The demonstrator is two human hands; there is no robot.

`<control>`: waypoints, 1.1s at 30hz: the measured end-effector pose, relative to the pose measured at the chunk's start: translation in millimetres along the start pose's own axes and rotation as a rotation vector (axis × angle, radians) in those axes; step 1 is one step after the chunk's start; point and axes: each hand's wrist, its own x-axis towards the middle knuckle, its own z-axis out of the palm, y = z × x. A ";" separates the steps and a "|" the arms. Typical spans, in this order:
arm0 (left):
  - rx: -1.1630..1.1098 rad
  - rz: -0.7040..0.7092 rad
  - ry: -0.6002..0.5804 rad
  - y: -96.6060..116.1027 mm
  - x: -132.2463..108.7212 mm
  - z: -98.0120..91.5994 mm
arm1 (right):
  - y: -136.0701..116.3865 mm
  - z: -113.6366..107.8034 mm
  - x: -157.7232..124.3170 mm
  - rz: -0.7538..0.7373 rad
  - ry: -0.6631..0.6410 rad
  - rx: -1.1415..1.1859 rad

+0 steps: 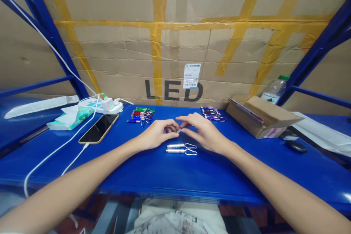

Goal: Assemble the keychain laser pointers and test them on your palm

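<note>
My left hand (157, 134) and my right hand (201, 131) meet over the middle of the blue table (175, 175). Their fingertips pinch a small silver keychain flashlight (179, 130) between them, one hand at each end. Just in front of the hands lie two more silver keychain flashlights (181, 148) with carabiner clips, side by side. A pile of several coloured keychain flashlights (141, 114) lies behind my left hand. A second pile of purple ones (212, 113) lies behind my right hand.
A phone (99, 128) on a white cable lies at the left, beside a tissue pack (70, 117) and a power strip (101, 105). An open cardboard box (260, 116) and a plastic bottle (274, 88) stand at the right. A black mouse (295, 146) lies nearby. Taped cardboard walls the back.
</note>
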 end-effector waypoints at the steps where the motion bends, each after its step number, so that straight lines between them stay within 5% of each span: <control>1: -0.002 0.001 -0.001 0.3 0.1 0.1 | -0.5 -0.2 0.1 -0.007 -0.001 -0.006; 13: 0.032 0.002 0.024 1.7 -0.5 -0.5 | -3.4 -0.3 -0.6 -0.037 0.013 -0.033; 20: 0.088 0.038 0.108 5.3 0.4 -3.6 | 5.8 -1.5 1.2 0.067 0.087 -0.111; 27: 0.195 0.084 0.180 5.3 0.9 -6.3 | 22.1 0.9 -4.2 0.137 -0.224 -0.227; 33: 0.284 0.105 0.174 6.0 0.2 -7.0 | 17.5 -1.2 -2.2 0.157 -0.302 -0.249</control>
